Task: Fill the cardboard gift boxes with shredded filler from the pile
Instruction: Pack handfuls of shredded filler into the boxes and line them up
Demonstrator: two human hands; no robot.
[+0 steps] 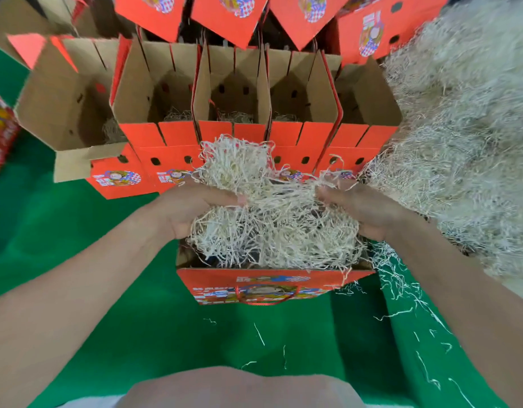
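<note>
Over the near red gift box, left hand and right hand grip a filler clump; filler pile at 2 o'clock, open boxes at 12.

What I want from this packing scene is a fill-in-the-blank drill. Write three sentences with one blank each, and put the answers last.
1. The left hand and the right hand grip a clump of ____ above the nearest gift box.
2. The big pile of loose filler lies on the person's ____ side.
3. The surface under the boxes is ____.

Missing words: shredded filler; right; green.
</note>
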